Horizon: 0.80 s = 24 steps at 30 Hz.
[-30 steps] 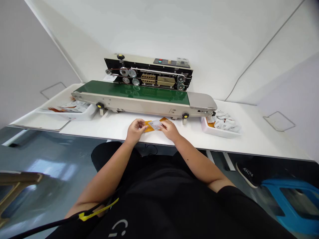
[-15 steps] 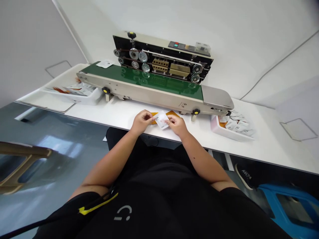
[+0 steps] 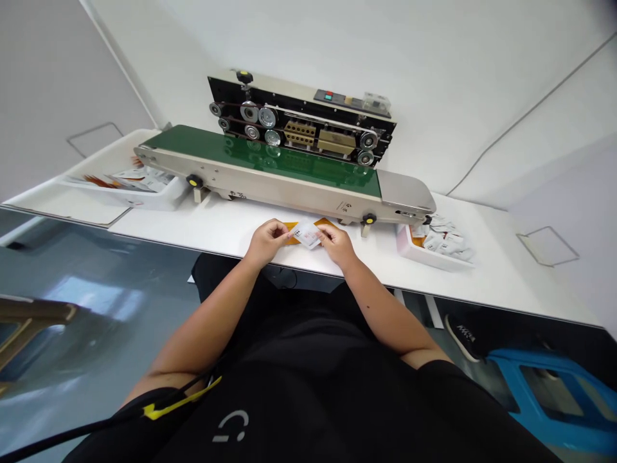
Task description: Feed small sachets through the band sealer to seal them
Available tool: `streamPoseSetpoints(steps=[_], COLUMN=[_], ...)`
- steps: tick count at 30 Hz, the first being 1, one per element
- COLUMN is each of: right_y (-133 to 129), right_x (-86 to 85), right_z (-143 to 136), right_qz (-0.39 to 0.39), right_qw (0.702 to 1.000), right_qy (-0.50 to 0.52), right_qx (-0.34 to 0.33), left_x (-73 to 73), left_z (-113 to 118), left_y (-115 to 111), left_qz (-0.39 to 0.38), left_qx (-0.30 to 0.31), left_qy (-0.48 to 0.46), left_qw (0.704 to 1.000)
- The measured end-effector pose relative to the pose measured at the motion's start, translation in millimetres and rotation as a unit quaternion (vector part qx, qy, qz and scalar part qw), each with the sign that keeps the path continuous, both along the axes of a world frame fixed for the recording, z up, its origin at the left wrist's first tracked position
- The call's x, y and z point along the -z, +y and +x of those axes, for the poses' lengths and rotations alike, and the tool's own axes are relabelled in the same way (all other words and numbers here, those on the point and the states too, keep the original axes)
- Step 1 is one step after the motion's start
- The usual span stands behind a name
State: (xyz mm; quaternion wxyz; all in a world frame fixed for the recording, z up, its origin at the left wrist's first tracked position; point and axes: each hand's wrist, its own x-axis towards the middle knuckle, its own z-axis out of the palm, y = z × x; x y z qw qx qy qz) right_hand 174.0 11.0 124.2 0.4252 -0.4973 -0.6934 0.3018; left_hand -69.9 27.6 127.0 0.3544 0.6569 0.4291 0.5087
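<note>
Between my two hands, just above the table's front part, is a small white printed packet (image 3: 306, 235). My left hand (image 3: 266, 242) pinches its left corner. With thumb and fingers closed, my right hand (image 3: 336, 242) grips its right corner. Behind the packet lie orange pieces, one by the left fingers (image 3: 290, 234) and one by the right (image 3: 324, 222); both are partly covered. Directly behind my hands stands a sealing machine with a green conveyor belt (image 3: 241, 153), rollers and brass blocks.
At the left, a white bin (image 3: 164, 198) holds many packets. A smaller bin (image 3: 436, 258) at the right is heaped with white packets. The white table (image 3: 231, 225) ends close to my body. A blue stool (image 3: 511, 379) and a wooden stool (image 3: 38, 312) stand on the floor.
My view has shifted slightly. The packet between my hands has turned to lie flatter. The white packet on the belt's left end is no longer seen there.
</note>
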Motion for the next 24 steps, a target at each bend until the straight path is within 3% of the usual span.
streamPoseSetpoints(steps=[8, 11, 14, 16, 18, 21, 24], right_y=[-0.2, -1.7, -0.8, 5.8, 20.0, 53.6, 88.1], right_x=[-7.3, -21.9, -50.0, -78.0, -111.5, -158.5, -182.8], right_z=[1.3, 4.2, 18.9, 40.6, 71.7, 121.8, 152.9], right_qz=[0.007, 0.003, 0.001, 0.013, 0.060, 0.150, 0.081], right_qw=[1.000, 0.998, 0.995, 1.000, 0.989, 0.920, 0.875], right_qy=[-0.006, -0.046, -0.077, -0.020, 0.092, 0.237, 0.347], right_qx=[-0.006, -0.032, -0.065, -0.019, 0.098, 0.273, 0.328], left_x=[0.9, -1.2, -0.5, 2.0, 4.7, 5.7, 3.2], left_z=[-1.9, -1.4, -1.7, -2.4, -2.9, -2.7, -2.5], left_y=[2.4, 1.5, 2.2, 3.6, 5.0, 5.3, 3.6], left_qz=[0.001, 0.000, -0.002, -0.015, -0.030, -0.031, -0.030], left_qx=[0.020, 0.022, 0.023, 0.019, 0.016, 0.025, 0.034], left_qy=[0.013, 0.001, -0.010, -0.030, -0.058, -0.074, -0.066], left_qw=[1.000, 1.000, 1.000, 0.999, 0.998, 0.996, 0.997])
